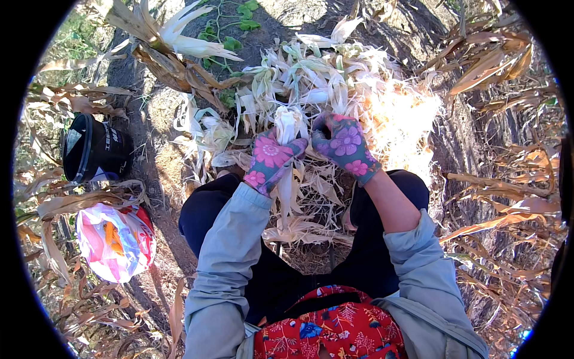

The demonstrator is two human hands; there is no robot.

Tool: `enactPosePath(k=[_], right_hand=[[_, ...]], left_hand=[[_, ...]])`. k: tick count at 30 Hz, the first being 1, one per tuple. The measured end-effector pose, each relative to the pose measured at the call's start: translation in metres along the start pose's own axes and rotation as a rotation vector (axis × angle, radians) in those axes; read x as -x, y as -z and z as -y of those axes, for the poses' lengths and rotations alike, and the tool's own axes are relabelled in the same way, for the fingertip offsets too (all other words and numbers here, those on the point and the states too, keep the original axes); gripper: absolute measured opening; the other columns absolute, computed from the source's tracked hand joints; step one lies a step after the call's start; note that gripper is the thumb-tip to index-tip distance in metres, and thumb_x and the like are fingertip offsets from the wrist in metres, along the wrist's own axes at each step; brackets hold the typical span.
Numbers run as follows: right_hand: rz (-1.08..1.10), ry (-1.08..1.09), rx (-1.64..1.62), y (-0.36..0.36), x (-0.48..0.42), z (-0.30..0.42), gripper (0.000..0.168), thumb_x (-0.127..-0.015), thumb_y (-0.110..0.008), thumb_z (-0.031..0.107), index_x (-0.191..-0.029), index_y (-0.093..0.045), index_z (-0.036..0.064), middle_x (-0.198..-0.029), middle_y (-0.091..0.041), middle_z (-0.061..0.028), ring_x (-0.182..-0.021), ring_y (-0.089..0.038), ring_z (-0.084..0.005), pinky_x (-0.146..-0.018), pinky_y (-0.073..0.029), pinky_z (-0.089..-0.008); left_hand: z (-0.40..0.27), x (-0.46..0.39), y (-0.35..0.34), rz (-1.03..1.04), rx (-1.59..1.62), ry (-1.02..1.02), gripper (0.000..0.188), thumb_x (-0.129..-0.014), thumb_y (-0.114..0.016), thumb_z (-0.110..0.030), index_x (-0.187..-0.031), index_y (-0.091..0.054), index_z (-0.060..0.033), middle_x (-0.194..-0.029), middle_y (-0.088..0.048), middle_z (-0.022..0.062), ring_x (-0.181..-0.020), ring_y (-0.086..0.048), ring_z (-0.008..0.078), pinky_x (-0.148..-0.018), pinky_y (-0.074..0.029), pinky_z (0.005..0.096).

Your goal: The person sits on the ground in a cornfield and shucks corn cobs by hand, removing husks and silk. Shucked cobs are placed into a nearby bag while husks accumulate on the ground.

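Note:
My left hand [272, 158], in a grey glove with pink flowers, is closed around pale corn husks [288, 123]; whether an ear is inside cannot be seen. Husk strips hang below that fist. Just to its right is my right hand [344, 144], in a matching flowered glove, its fingers curled beside the bundle; whether they pinch a strand is unclear. Beneath and beyond both hands spreads a large heap of stripped husks [314, 80], brightly sunlit on its right side.
A black plastic bucket [96, 148] lies tipped on the left. Nearer me, a red and white plastic bag [134, 251] holds yellow corn ears [113, 238]. Dry corn stalks [506, 206] line the right side. A bent stalk with open husks [179, 42] reaches in at the upper left.

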State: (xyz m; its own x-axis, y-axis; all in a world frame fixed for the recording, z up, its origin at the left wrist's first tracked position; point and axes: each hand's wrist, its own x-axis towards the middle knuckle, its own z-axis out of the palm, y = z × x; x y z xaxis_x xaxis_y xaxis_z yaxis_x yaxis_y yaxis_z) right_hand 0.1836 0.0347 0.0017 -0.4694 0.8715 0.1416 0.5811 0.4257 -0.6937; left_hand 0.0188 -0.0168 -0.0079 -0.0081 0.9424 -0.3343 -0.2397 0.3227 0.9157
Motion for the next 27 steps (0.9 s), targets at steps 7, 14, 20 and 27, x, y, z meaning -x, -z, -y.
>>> enactPosePath(k=[7, 14, 20, 27], right_hand=[[-0.246, -0.233, 0.047, 0.037, -0.007, -0.019, 0.014, -0.073, -0.059, 0.015, -0.080, -0.059, 0.003, -0.065, -0.061, -0.0076, -0.057, -0.059, -0.0151, -0.057, -0.047, -0.0272], [-0.500, -0.433, -0.076, 0.074, -0.002, -0.049, 0.013, -0.075, -0.058, 0.012, -0.080, -0.057, -0.001, -0.065, -0.058, -0.0052, -0.048, -0.052, -0.0098, -0.050, -0.045, -0.0217], [-0.086, -0.441, -0.034, 0.058, -0.001, -0.042, 0.019, -0.074, -0.065, 0.018, -0.080, -0.058, 0.002, -0.064, -0.057, -0.0029, -0.052, -0.051, -0.0089, -0.052, -0.044, -0.0227], [0.244, -0.449, -0.691, 0.026, -0.007, 0.001, 0.015, -0.078, -0.062, 0.011, -0.089, -0.059, 0.001, -0.073, -0.058, -0.0010, -0.059, -0.053, -0.0080, -0.056, -0.045, -0.0222]], left_hand=[[-0.004, 0.001, 0.003, -0.108, 0.007, -0.001, 0.018, -0.074, -0.065, -0.008, -0.088, -0.058, 0.0015, -0.069, -0.059, 0.0045, -0.058, -0.055, 0.0111, -0.055, -0.044, 0.0230], [-0.001, 0.000, 0.012, -0.189, 0.078, -0.027, 0.016, -0.075, -0.063, -0.010, -0.085, -0.058, 0.0013, -0.066, -0.058, 0.0053, -0.055, -0.053, 0.0118, -0.053, -0.042, 0.0233], [-0.006, -0.001, 0.007, -0.114, 0.043, -0.021, 0.015, -0.075, -0.063, -0.009, -0.083, -0.058, 0.0022, -0.067, -0.059, 0.0061, -0.058, -0.054, 0.0119, -0.054, -0.042, 0.0234], [-0.005, 0.005, 0.004, -0.025, 0.089, -0.083, 0.023, -0.075, -0.067, -0.013, -0.087, -0.059, 0.0043, -0.075, -0.061, 0.0077, -0.062, -0.057, 0.0121, -0.060, -0.046, 0.0231]])
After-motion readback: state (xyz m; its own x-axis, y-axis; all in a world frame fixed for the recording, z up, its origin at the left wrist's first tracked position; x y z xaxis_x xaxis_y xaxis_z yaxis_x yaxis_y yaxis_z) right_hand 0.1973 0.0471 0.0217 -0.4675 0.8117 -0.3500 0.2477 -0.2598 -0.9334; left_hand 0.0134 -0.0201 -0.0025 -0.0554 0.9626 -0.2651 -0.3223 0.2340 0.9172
